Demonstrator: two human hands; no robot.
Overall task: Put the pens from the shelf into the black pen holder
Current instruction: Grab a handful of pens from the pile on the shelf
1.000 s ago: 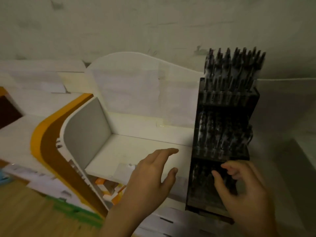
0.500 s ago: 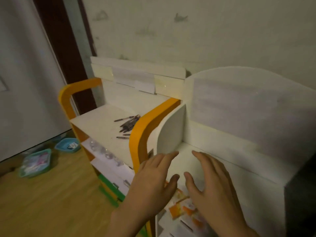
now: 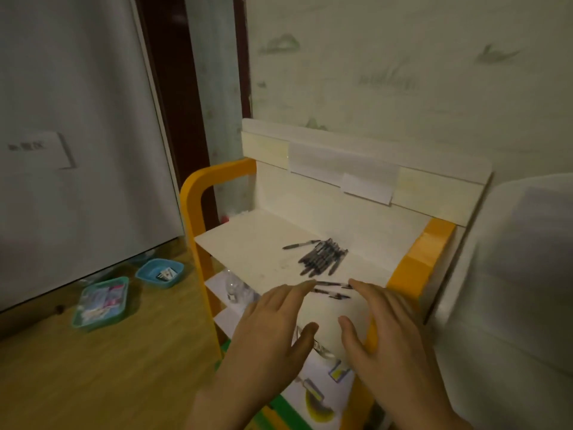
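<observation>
Both empty, fingers spread: left hand (image 3: 273, 324) and right hand (image 3: 384, 327) above the shelf (image 3: 248, 243) front edge. Pens (image 3: 322, 257) heaped near the right rear corner (two loose ones (image 3: 333, 290) nearer the front edge, by the fingertips).

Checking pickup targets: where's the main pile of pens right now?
In the head view the pile of pens lies on the white shelf top, right of centre, near the orange side rail, beyond both open hands.

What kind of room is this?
Likely a home room, perhaps a child's corner: a small orange-framed shelf holding pens, a scribbled wall, and plastic trays on a wooden floor.
</observation>
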